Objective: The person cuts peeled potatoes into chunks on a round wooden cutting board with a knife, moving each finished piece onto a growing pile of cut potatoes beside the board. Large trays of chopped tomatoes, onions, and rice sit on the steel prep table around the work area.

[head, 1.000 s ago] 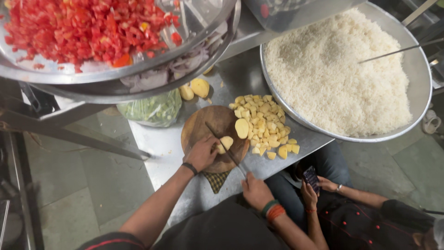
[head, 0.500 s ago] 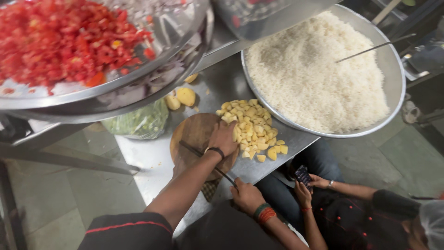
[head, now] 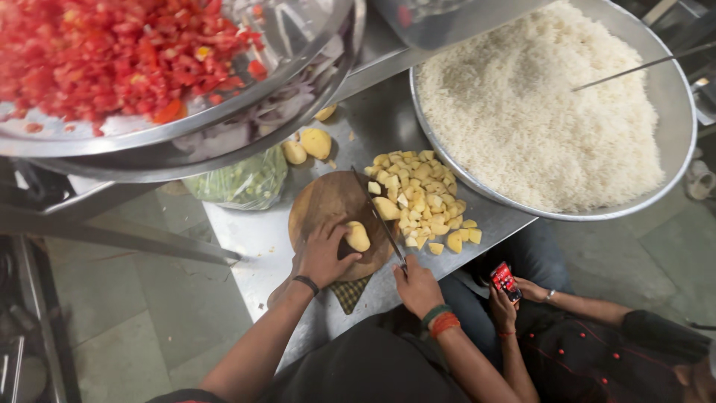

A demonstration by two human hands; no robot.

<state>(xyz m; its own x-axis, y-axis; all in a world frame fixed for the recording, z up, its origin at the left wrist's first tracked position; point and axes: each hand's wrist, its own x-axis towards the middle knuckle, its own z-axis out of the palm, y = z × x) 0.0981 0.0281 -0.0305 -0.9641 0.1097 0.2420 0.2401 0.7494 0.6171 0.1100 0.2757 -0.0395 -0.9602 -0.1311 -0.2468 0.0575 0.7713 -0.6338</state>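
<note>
Potato piece [head: 357, 236], peeled and pale yellow, lies on the round wooden cutting board [head: 328, 205], where the left hand [head: 322, 254] pins it, its grip closed on the piece with the fingertips curled over the near side. Right hand [head: 418, 286] has its grip wrapped tight around the handle of a knife [head: 379, 218], whose long blade runs slantwise across the board just right of the held piece, the tip pointing away from the person. Just beyond the blade, a heap of diced potato [head: 418, 198] spreads from the board's right edge onto the steel bench [head: 253, 239], touching the rim of a wide metal basin of white rice [head: 537, 104]. A thin metal handle [head: 641, 67] leans in that rice. Two whole peeled potatoes [head: 307, 145] sit behind the board, next to a clear bag of green vegetables [head: 239, 183]. Above them, stacked metal trays overhang the bench, the upper one holding chopped tomato [head: 112, 52] and the lower one sliced onion [head: 246, 127]. A checked cloth [head: 349, 292] peeks from under the board's near edge. At lower right, another person's hand holds a red phone [head: 505, 280].
</note>
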